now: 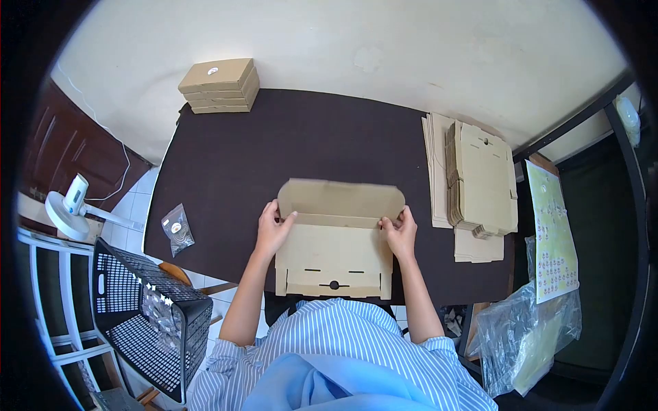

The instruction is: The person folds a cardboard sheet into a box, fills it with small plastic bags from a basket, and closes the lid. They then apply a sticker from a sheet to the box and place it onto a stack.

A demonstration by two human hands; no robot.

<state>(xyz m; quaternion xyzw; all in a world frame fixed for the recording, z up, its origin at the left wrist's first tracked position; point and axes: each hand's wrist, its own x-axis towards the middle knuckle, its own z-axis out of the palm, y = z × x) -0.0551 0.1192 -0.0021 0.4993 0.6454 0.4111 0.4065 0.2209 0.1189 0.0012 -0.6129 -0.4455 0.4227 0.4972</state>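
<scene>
In the head view, a dark brown cloth [329, 144] covers the big table. Behind its far side is a plain, pale wall [384, 41]. At the far left, a little stack of shut boxes [219, 85] sits near the wall. A small clear bag [178, 230] lies near the left edge. On the right is a tall pile of flat cardboard [483, 178].

Past the table on the left, there is a brown door [72, 147], and a black basket [103, 284] with holes stands by the near left corner. White tiles [140, 192] show on the floor. On the right, a yellow-green sheet [554, 233] of little pictures hangs beside the table, with clear plastic [504, 325] below it.

The cardboard box [336, 250] is open at the middle of the near edge, just in front of the person. Its rounded flap [343, 198] stands up at the far end, and its slots and little hole are at the near end. Its folds run left to right. It looks about as deep as wide, so I can't tell which way is longer.

The left hand [272, 229] pinches the left side by the fold, thumb on the inside. The right hand [399, 231] pinches the right side the same way.
</scene>
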